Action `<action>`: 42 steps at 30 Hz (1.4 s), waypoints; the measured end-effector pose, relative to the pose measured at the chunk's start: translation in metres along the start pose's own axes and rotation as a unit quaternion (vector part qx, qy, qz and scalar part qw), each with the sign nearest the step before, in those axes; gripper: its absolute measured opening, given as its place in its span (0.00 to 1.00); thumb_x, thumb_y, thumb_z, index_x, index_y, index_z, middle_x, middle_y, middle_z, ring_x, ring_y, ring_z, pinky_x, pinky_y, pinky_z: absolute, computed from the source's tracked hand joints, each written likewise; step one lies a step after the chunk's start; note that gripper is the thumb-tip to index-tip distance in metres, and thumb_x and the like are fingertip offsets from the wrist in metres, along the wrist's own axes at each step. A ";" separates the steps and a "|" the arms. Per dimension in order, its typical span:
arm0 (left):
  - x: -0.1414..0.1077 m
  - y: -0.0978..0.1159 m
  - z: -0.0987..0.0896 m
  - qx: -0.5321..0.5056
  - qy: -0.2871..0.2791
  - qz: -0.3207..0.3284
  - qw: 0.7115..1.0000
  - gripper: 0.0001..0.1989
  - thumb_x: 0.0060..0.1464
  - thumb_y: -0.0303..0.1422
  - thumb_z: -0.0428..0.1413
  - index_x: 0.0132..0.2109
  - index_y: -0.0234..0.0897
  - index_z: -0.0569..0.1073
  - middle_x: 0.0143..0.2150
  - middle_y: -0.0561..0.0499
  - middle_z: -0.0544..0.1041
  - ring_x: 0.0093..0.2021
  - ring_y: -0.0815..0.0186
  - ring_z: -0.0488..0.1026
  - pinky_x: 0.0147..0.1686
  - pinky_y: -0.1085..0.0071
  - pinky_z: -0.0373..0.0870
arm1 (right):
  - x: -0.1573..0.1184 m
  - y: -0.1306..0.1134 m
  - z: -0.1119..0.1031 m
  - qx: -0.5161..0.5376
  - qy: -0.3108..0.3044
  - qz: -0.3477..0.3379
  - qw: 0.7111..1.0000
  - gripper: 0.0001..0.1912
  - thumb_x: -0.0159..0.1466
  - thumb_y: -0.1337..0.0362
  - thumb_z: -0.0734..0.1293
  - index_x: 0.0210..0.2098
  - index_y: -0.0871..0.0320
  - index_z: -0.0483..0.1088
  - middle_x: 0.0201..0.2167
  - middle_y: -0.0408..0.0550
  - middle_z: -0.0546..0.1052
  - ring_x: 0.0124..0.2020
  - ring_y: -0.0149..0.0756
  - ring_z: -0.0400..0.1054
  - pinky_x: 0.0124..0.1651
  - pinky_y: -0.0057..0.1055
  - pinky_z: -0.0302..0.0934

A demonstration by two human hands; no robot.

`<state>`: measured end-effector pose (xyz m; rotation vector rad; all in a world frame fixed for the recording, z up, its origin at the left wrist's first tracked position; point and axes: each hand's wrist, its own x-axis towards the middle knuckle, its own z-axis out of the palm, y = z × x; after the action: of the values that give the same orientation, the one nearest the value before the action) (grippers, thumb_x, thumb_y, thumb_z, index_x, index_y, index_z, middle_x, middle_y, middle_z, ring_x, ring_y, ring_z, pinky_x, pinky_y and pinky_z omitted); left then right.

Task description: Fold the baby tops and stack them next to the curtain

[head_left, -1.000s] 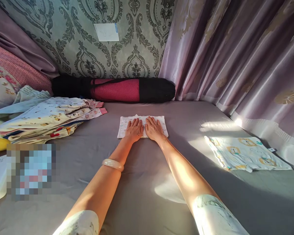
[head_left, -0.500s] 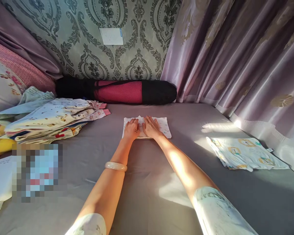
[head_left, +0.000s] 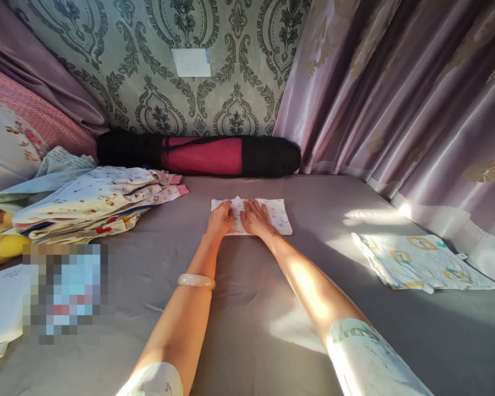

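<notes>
White cloth (head_left: 279, 212) beneath both hands (head_left: 221, 219) (head_left: 256, 218)

The one head-worn camera looks forward and down from above the near part of the grey sheet (head_left: 239, 330), facing the patterned wall (head_left: 231, 71) beyond, with the left hand (head_left: 221, 218) and right hand (head_left: 256, 218) well out in front, near mid-view.

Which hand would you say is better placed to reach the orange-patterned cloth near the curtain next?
The right hand, I would judge: it lies on the white cloth, on the side nearer the orange-patterned cloth, while the left hand is farther away.
</notes>
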<state>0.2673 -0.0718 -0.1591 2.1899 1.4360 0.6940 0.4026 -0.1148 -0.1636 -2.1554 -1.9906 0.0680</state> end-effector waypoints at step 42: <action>0.014 -0.027 -0.033 -0.471 0.196 -0.213 0.833 0.08 0.53 0.27 0.50 0.38 0.34 0.73 0.35 0.46 0.79 0.32 0.69 0.77 0.36 0.72 0.71 | 0.018 -0.046 0.013 0.025 -0.023 -0.025 0.999 0.30 0.73 0.59 0.47 0.69 0.66 0.55 0.72 0.56 0.54 0.73 0.45 0.42 0.71 0.52 0.34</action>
<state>0.2326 -0.0462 -0.1474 0.9612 1.2658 1.3565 0.3569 -0.0919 -0.1657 -2.0901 -2.0447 0.1591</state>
